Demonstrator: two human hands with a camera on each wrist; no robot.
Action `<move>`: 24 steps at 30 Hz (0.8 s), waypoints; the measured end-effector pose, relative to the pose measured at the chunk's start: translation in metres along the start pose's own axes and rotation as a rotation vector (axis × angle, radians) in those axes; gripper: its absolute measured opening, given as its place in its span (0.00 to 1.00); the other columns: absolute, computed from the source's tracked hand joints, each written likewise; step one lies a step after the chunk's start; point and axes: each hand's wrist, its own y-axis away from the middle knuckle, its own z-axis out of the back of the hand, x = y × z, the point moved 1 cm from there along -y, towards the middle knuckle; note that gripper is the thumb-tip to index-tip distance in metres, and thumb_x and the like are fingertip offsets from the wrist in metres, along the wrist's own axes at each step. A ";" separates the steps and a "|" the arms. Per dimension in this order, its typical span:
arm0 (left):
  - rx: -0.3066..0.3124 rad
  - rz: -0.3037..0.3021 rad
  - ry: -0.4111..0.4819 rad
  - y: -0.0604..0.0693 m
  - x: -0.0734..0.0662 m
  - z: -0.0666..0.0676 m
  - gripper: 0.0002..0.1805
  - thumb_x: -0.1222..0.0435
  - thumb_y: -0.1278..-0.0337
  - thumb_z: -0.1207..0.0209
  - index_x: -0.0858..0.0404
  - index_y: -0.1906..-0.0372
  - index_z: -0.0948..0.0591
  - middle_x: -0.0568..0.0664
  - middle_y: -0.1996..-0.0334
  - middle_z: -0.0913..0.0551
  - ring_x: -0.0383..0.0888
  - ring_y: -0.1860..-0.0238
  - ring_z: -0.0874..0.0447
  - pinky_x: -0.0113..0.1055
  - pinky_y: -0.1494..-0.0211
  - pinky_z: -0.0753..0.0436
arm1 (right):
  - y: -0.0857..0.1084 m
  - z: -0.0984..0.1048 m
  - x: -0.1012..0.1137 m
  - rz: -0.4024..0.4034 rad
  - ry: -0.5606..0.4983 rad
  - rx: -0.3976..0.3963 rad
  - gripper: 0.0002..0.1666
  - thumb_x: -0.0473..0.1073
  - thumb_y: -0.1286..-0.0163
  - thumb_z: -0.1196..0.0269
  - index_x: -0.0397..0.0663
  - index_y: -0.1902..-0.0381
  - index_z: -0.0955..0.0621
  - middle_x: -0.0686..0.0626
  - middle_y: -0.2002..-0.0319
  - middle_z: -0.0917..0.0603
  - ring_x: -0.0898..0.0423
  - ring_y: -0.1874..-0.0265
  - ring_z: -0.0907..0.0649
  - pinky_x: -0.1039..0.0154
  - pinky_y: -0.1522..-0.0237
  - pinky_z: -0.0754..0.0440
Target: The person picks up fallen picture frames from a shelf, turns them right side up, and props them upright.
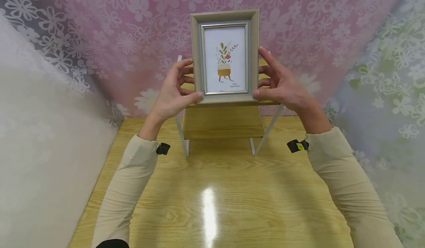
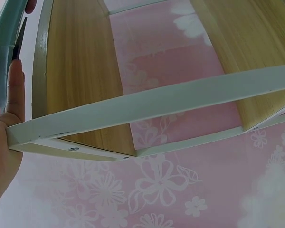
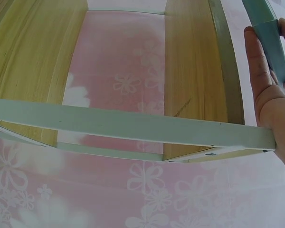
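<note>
A beige picture frame [image 1: 225,99] with a grey-blue inner band stands nearly upright in the head view, its print of a potted plant facing me. My left hand [image 1: 176,89] grips its left side, thumb on the lower front corner and fingers along the edge. On the opposite side my right hand [image 1: 282,82] holds it the same way, thumb at the lower right corner, forefinger higher up. Behind and under the frame is a small wooden shelf stand [image 1: 222,121] with white metal legs. Each wrist view shows only the frame's edge [image 2: 1,71] beside the hand.
The stand's pale metal side bar [image 2: 152,103] runs close by the left wrist, and a similar bar [image 3: 133,127] by the right. A pink floral wall covering [image 1: 132,37] rises behind. Pale side walls [image 1: 43,137] flank the glossy wood-grain surface [image 1: 245,189].
</note>
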 end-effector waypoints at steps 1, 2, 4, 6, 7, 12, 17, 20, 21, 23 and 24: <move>-0.002 0.000 -0.002 0.000 0.000 0.000 0.45 0.77 0.50 0.31 0.65 0.27 0.40 0.56 0.39 0.29 0.47 0.49 0.24 0.34 0.57 0.16 | 0.000 0.000 0.000 -0.001 0.002 0.000 0.61 0.18 0.40 0.38 0.60 0.19 0.51 0.40 0.39 0.29 0.51 0.60 0.14 0.64 0.57 0.14; -0.004 0.002 -0.002 0.000 0.000 0.000 0.45 0.77 0.50 0.31 0.64 0.27 0.40 0.56 0.39 0.29 0.47 0.49 0.24 0.34 0.57 0.16 | -0.001 0.000 0.000 -0.001 0.004 -0.001 0.61 0.18 0.40 0.38 0.60 0.19 0.51 0.40 0.40 0.28 0.52 0.60 0.14 0.64 0.57 0.14; -0.007 0.008 -0.001 0.001 -0.001 0.000 0.45 0.77 0.50 0.32 0.64 0.27 0.40 0.57 0.39 0.29 0.47 0.49 0.24 0.34 0.56 0.16 | -0.001 0.000 0.000 -0.004 0.009 -0.005 0.61 0.18 0.41 0.37 0.60 0.19 0.51 0.40 0.41 0.27 0.52 0.60 0.14 0.64 0.57 0.14; -0.010 0.010 0.001 0.001 -0.001 0.000 0.45 0.77 0.50 0.32 0.63 0.27 0.40 0.57 0.38 0.29 0.47 0.49 0.24 0.34 0.56 0.16 | -0.001 -0.001 0.000 -0.008 0.011 -0.010 0.62 0.18 0.41 0.37 0.60 0.19 0.52 0.40 0.42 0.26 0.52 0.60 0.14 0.64 0.57 0.14; -0.010 0.007 0.002 0.001 -0.001 -0.001 0.45 0.77 0.50 0.32 0.63 0.27 0.39 0.57 0.38 0.29 0.47 0.49 0.23 0.34 0.56 0.16 | -0.001 -0.001 0.000 -0.009 0.015 -0.014 0.63 0.18 0.41 0.37 0.60 0.19 0.52 0.40 0.43 0.26 0.52 0.60 0.14 0.64 0.57 0.14; -0.001 -0.019 0.001 0.000 -0.002 -0.002 0.44 0.77 0.50 0.32 0.64 0.27 0.39 0.57 0.38 0.28 0.48 0.50 0.23 0.36 0.57 0.15 | 0.001 -0.003 -0.002 -0.011 0.054 -0.036 0.65 0.17 0.43 0.37 0.62 0.19 0.54 0.41 0.43 0.26 0.52 0.61 0.14 0.64 0.59 0.14; 0.006 -0.004 0.006 -0.003 -0.004 -0.003 0.45 0.76 0.51 0.31 0.63 0.27 0.39 0.56 0.38 0.28 0.48 0.49 0.22 0.37 0.56 0.15 | 0.003 -0.004 -0.002 0.001 0.091 -0.053 0.68 0.16 0.44 0.36 0.63 0.19 0.56 0.42 0.42 0.27 0.53 0.63 0.15 0.66 0.62 0.15; 0.005 0.012 -0.002 -0.003 -0.004 -0.002 0.45 0.75 0.51 0.31 0.62 0.27 0.39 0.56 0.38 0.28 0.49 0.49 0.23 0.37 0.55 0.16 | 0.002 -0.005 -0.002 0.008 0.091 -0.049 0.69 0.16 0.45 0.36 0.64 0.19 0.56 0.42 0.42 0.27 0.53 0.65 0.16 0.66 0.64 0.15; 0.003 0.020 -0.004 -0.003 -0.004 -0.002 0.46 0.75 0.51 0.31 0.62 0.27 0.39 0.56 0.38 0.28 0.49 0.49 0.23 0.37 0.55 0.16 | 0.002 -0.006 -0.002 0.010 0.092 -0.047 0.69 0.16 0.46 0.36 0.64 0.19 0.56 0.42 0.43 0.27 0.53 0.65 0.16 0.66 0.65 0.15; 0.003 0.031 -0.010 -0.002 -0.003 0.000 0.46 0.75 0.51 0.30 0.61 0.27 0.39 0.56 0.37 0.28 0.49 0.48 0.23 0.37 0.55 0.17 | 0.000 -0.007 -0.002 0.012 0.090 -0.043 0.69 0.16 0.46 0.35 0.63 0.19 0.56 0.42 0.43 0.26 0.53 0.66 0.16 0.66 0.66 0.15; 0.002 0.031 -0.015 -0.001 -0.003 0.000 0.46 0.75 0.51 0.30 0.62 0.27 0.40 0.56 0.37 0.28 0.49 0.48 0.24 0.37 0.55 0.17 | -0.001 -0.007 -0.003 0.014 0.090 -0.042 0.69 0.16 0.46 0.35 0.63 0.19 0.56 0.42 0.44 0.26 0.53 0.66 0.16 0.66 0.66 0.15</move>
